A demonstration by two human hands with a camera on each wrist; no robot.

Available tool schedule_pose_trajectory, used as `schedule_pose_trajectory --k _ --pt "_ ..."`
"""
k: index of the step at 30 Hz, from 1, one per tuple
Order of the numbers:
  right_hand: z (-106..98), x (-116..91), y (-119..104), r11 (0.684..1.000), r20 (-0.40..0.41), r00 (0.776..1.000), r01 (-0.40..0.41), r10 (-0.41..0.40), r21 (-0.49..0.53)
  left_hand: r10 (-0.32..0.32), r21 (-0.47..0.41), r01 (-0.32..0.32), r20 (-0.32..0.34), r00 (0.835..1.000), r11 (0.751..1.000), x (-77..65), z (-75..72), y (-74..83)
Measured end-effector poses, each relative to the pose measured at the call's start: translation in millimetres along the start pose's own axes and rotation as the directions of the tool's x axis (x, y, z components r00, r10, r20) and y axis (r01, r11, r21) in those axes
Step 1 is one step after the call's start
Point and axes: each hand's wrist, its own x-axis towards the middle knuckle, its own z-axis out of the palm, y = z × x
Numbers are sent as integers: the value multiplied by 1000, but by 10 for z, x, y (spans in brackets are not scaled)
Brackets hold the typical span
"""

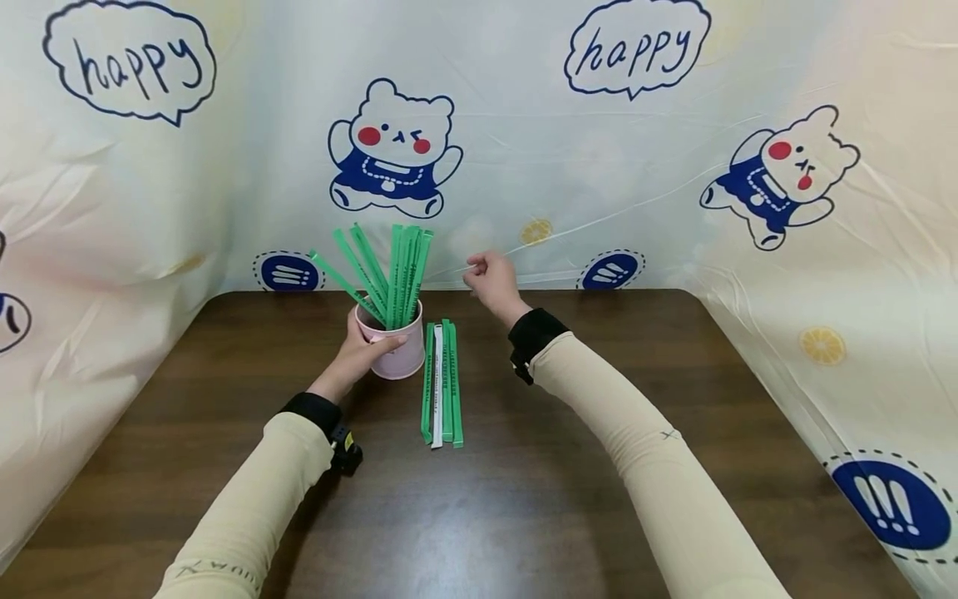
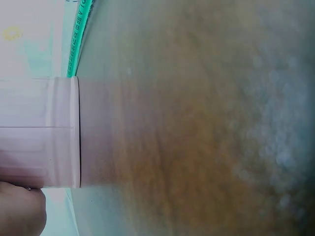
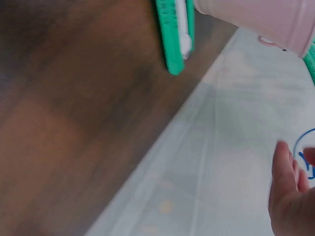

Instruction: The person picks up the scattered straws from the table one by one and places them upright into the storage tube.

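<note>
My left hand [image 1: 359, 356] grips a small pink bucket [image 1: 400, 359] on the table, thumb across its near side. Several long, slim green printed packets [image 1: 404, 274] stand in it, fanned out above the rim; what is inside them cannot be told. In the left wrist view the bucket's pink wall [image 2: 39, 108] is beside part of that hand [image 2: 19, 209]. Right of the bucket lie more green packets [image 1: 453, 383] with a white one [image 1: 437, 387] among them, side by side. Beyond these my right hand [image 1: 496, 284] is raised, fingers bent loosely, holding nothing.
The dark brown wooden table [image 1: 479, 516] ends at its far edge against a pale printed cloth [image 1: 509, 125] with cartoon bears. This cloth also hangs along both sides. Each wrist wears a black band [image 1: 537, 331] with a small device.
</note>
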Motion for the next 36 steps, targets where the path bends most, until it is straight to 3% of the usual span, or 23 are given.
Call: schedule_pose_trajectory --k 6,10,20,24,30,36 --pt "101 -53 191 985 136 976 -173 173 -12 -3 -3 3 6 1000 1000 84 -36 -79" --pt "159 -88 324 970 177 954 -234 242 -65 8 22 -8 -3 1000 1000 201 -46 -217" --pt "347 -149 499 950 233 923 -282 307 -135 39 45 -38 -18 999 998 251 -54 -301" --pt "449 -142 537 944 230 926 -253 300 -210 15 22 -15 -6 1000 1000 188 -44 -207" --pt "584 -103 591 911 209 930 -219 303 -349 -30 3 30 20 999 1000 27 -3 -2" --pt "646 -88 567 888 180 934 -214 308 -407 -30 11 30 15 999 999 -29 -6 52"
